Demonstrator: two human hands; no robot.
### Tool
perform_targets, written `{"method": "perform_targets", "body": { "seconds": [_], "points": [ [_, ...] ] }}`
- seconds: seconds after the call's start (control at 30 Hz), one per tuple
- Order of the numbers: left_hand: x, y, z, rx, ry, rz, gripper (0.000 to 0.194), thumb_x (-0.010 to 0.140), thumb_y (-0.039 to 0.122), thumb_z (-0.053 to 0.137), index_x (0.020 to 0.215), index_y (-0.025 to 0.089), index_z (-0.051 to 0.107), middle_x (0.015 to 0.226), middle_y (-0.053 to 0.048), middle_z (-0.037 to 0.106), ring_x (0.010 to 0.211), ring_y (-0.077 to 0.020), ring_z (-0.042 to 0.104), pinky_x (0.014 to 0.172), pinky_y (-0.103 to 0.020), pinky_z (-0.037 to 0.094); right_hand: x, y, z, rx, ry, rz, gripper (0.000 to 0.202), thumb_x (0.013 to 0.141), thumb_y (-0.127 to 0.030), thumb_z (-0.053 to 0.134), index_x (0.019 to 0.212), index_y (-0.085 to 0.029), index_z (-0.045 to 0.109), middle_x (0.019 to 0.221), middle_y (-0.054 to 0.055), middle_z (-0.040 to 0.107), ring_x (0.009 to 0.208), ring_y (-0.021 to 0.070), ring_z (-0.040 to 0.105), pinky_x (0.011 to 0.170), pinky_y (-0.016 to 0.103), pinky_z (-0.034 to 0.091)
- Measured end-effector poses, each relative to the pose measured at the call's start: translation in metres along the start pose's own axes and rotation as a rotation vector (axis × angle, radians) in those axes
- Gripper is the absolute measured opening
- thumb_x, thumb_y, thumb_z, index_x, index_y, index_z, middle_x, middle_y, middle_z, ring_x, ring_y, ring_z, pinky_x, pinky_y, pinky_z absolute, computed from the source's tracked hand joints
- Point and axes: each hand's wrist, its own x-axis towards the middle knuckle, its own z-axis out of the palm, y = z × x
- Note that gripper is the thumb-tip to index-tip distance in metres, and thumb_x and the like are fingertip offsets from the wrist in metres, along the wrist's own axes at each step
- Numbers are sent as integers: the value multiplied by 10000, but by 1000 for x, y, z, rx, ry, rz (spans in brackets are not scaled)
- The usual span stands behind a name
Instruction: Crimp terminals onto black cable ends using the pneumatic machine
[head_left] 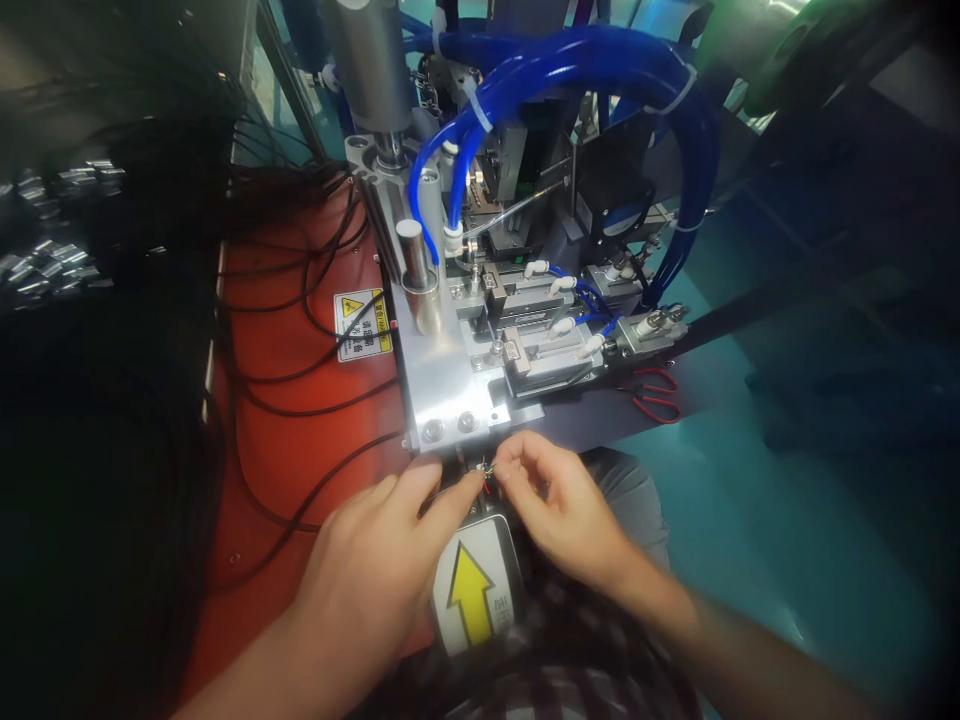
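Observation:
A small bunch of thin coloured wires (486, 470), with red and green strands among them, lies between my fingertips just below the front edge of a metal machine plate (448, 385). My left hand (375, 545) comes from the lower left, its thumb tip against the wires and its other fingers partly hidden beneath. From the right, my right hand (562, 500) pinches the wire ends between thumb and forefinger. What the wires join to is too small to make out. Below them sits a white label with a yellow arrow (471, 590).
Blue air hoses (600, 50) arch over the machine's pneumatic cylinders (555, 355). Red-handled pliers (656, 395) lie at the right. Black cables (322, 410) cross a red surface (277, 450) bearing a warning label (363, 325). Many shiny-ended cables (52, 270) hang at the left.

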Motion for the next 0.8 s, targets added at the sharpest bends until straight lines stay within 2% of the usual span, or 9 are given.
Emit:
{"method": "perform_targets", "body": {
  "seconds": [0.13,0.23,0.4,0.63,0.8],
  "points": [
    [1,0,0,-5,2,-6,397,859,113,423,1212,204,581,851,-48,553,627,-169,543,529,-277,422,0,1,-2,255,-94,175,194,884,-346,567,810,-167,553,648,-32,523,543,99,469,525,231,414],
    [0,1,-2,-30,-38,-25,417,859,124,411,1236,197,571,873,-58,555,658,-175,553,549,-280,443,-1,0,-3,332,-98,212,248,850,-398,615,820,-156,569,640,-36,524,543,93,468,528,224,422],
    [0,0,-4,-73,-66,-41,413,865,145,412,1244,191,569,866,-57,557,675,-181,555,559,-282,451,-1,0,-2,319,-74,230,258,823,-399,653,775,-163,560,614,-42,535,522,90,467,508,219,396],
    [-1,-2,2,-115,22,-45,299,902,161,440,1154,199,597,836,-35,579,668,-172,561,557,-267,433,-1,-1,-2,278,-81,210,225,850,-376,604,787,-168,547,627,-34,522,554,104,458,532,234,381],
    [-1,-2,2,-125,18,-49,324,897,130,433,1177,205,579,839,-32,579,670,-177,563,562,-278,434,-1,-4,-4,162,-1,149,159,846,-309,579,793,-158,582,658,-27,492,584,110,414,547,245,353]
  ]
}}
